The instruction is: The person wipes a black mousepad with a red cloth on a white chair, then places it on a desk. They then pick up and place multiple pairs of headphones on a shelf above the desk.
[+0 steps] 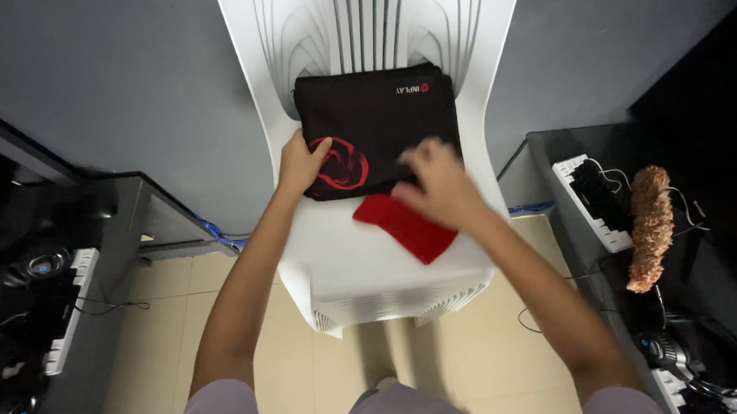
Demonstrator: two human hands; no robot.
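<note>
Both hands rest on a folded black cloth (373, 128) with a red swirl print, lying on the seat of a white plastic chair (388, 272). Left hand (300, 164) pinches the cloth's front left corner, fingers closed on it. Right hand (438, 183) is motion-blurred, so its grip cannot be told; it hides where a red cloth piece (407, 226) meets the black one.

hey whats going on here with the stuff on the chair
A person stands over a white plastic chair with a black mat bearing a red swirl design lying on its seat. The left hand presses on the mat's near left corner, while the right hand, slightly blurred, rests at its near edge above a red cloth that pokes out below it.
</note>
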